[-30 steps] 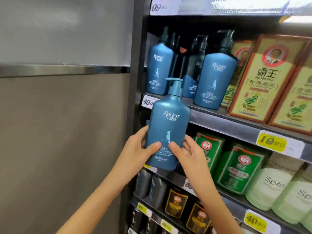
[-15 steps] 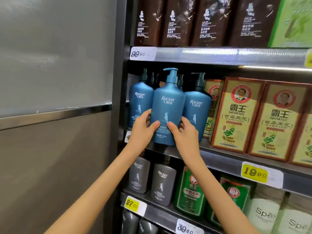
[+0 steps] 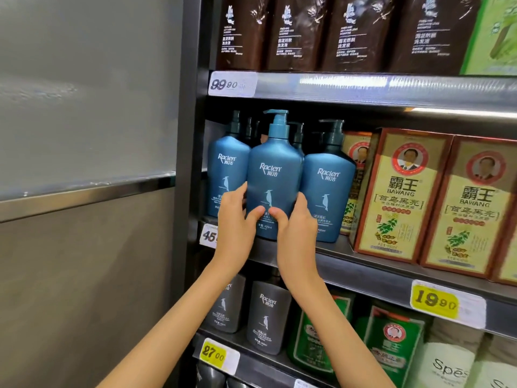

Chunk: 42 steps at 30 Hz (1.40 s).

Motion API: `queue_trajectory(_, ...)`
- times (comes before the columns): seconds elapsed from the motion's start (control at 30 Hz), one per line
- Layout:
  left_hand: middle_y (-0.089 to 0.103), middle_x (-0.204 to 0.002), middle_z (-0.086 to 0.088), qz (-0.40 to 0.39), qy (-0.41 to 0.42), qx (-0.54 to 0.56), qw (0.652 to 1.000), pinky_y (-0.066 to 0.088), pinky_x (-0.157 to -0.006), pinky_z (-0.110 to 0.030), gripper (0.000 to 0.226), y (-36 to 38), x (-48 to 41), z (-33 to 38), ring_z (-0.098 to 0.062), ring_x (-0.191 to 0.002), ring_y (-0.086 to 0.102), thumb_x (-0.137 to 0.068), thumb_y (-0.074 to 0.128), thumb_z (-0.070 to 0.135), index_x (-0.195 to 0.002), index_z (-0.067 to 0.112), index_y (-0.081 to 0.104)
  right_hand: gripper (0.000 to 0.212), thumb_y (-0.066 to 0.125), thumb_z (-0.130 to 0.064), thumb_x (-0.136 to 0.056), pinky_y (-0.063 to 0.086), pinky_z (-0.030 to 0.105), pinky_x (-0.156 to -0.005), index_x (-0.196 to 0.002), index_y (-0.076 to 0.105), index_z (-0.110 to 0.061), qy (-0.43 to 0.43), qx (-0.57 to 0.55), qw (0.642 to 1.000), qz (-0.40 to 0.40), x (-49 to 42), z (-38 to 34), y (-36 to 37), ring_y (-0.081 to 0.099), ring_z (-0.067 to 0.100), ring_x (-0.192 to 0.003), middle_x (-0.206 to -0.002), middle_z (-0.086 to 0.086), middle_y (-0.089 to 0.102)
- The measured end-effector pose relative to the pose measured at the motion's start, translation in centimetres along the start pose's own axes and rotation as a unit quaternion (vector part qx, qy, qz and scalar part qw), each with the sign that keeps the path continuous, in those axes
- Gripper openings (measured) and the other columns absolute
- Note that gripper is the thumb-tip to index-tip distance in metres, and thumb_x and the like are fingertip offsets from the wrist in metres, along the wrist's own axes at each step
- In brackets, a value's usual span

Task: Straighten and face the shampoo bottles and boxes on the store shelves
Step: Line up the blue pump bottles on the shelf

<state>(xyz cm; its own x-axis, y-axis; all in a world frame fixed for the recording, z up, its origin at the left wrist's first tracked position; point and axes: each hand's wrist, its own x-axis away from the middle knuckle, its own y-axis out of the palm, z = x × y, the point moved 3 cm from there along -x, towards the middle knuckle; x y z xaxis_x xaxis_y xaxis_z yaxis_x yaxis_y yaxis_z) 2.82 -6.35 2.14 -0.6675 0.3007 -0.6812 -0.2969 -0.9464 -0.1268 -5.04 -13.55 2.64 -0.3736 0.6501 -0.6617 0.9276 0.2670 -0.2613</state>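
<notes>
1. Two bare forearms reach up from the lower edge of the head view. I log both hands on one item.
2. Left hand (image 3: 237,219): thumb across the front label, fingers curled round the left flank of the centre bottle (image 3: 275,175). A firm hold.
3. Right hand (image 3: 296,228): thumb on the front label, tip just beside the left thumb, fingers wrapped round the right flank. It also grips the bottle.
4. The centre bottle is a blue Raclen pump bottle, upright, with its label facing out. Its base is at the front lip of the middle shelf (image 3: 363,267). I cannot tell whether it bears on the shelf.
5. It stands forward of two matching flank bottles, the left one (image 3: 226,166) and the right one (image 3: 330,191), and overlaps both. Darker pump heads show behind them.
6. Right of the blue group are the Bawang boxes (image 3: 400,191), faces out, the row angled slightly.
7. On the shelf below are grey Raclen bottles (image 3: 268,315), then green packs (image 3: 391,340).
8. On the top shelf is a row of brown bottles (image 3: 293,32).
</notes>
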Motion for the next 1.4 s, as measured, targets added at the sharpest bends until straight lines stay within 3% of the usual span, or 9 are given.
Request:
queue_trajectory(0.13, 0.047, -0.122, -0.001, 0.006, -0.003, 0.017, 1.0, 0.043, -0.1, -0.035, 0.052, 0.1, 0.5, -0.2, -0.017, -0.114, 0.05, -0.084, 0.064, 0.005, -0.132, 0.011, 0.045, 0.044, 0.061, -0.019, -0.09, 0.04, 0.024, -0.08, -0.125, 0.04, -0.003, 0.015, -0.018, 1.0, 0.015, 0.2, 0.0, 0.3, 0.056, 0.028, -0.106, -0.119, 0.016, 0.06)
queue_trajectory(0.23, 0.046, -0.117, 0.004, 0.016, -0.012, 0.026, 0.999, 0.045, -0.098, -0.036, 0.048, 0.2, 0.3, -0.1, -0.019, -0.112, 0.052, -0.085, 0.064, 0.004, -0.129, 0.012, 0.047, 0.043, 0.061, -0.026, -0.09, 0.046, 0.034, -0.083, -0.121, 0.04, -0.004, 0.007, 0.015, 1.0, 0.012, 0.3, -0.1, 0.0, 0.058, 0.029, -0.104, -0.117, 0.015, 0.061)
queue_trajectory(0.43, 0.047, -0.116, 0.003, 0.038, -0.01, 0.039, 0.998, 0.045, -0.097, -0.042, 0.047, 0.6, 0.4, -0.2, -0.021, -0.111, 0.052, -0.085, 0.061, 0.001, -0.129, 0.01, 0.047, 0.052, 0.057, -0.027, -0.093, 0.035, 0.029, -0.097, -0.136, 0.04, -0.004, -0.047, 0.16, 0.986, 0.005, 1.4, 0.3, -0.9, 0.048, 0.026, -0.116, -0.124, 0.011, 0.05)
queue_trajectory(0.67, 0.041, -0.112, 0.0, 0.054, 0.014, 0.016, 0.998, 0.046, -0.095, -0.041, 0.046, 1.0, 0.3, 0.1, -0.018, -0.108, 0.049, -0.085, 0.062, 0.002, -0.127, 0.006, 0.045, 0.033, 0.057, -0.022, -0.093, 0.04, 0.032, -0.088, -0.118, 0.046, -0.003, -0.025, 0.17, 0.985, -0.004, 0.8, 0.0, -0.7, 0.053, 0.025, -0.107, -0.114, 0.012, 0.055)
queue_trajectory(0.8, 0.046, -0.11, 0.001, 0.05, 0.013, 0.007, 0.999, 0.046, -0.094, -0.039, 0.05, 0.9, 0.0, -0.3, -0.017, -0.106, 0.051, -0.082, 0.067, 0.004, -0.126, 0.008, 0.046, 0.041, 0.055, -0.017, -0.094, 0.038, 0.028, -0.096, -0.132, 0.043, -0.005, -0.029, 0.159, 0.987, -0.003, 1.4, 0.3, -0.7, 0.052, 0.022, -0.114, -0.124, 0.01, 0.051)
queue_trajectory(1.07, 0.049, -0.107, 0.0, 0.051, 0.003, -0.019, 0.998, 0.048, -0.091, -0.035, 0.046, 0.9, 0.3, -1.2, -0.013, -0.102, 0.051, -0.078, 0.072, 0.008, -0.118, 0.011, 0.05, 0.046, 0.049, -0.018, -0.097, 0.03, 0.018, -0.09, -0.14, 0.04, -0.009, -0.018, 0.128, 0.991, -0.029, 1.8, 1.0, -1.0, 0.05, 0.02, -0.115, -0.125, 0.01, 0.052)
queue_trajectory(1.4, 0.051, -0.108, -0.008, 0.062, 0.012, -0.069, 0.996, 0.049, -0.087, -0.034, 0.04, 1.3, -0.3, -1.2, -0.019, -0.1, 0.053, -0.079, 0.072, 0.009, -0.113, 0.005, 0.051, 0.039, 0.044, -0.018, -0.098, 0.036, 0.029, -0.097, -0.136, 0.043, -0.008, 0.026, 0.181, 0.98, -0.084, 0.6, 0.4, -0.6, 0.05, 0.024, -0.117, -0.127, 0.013, 0.05)
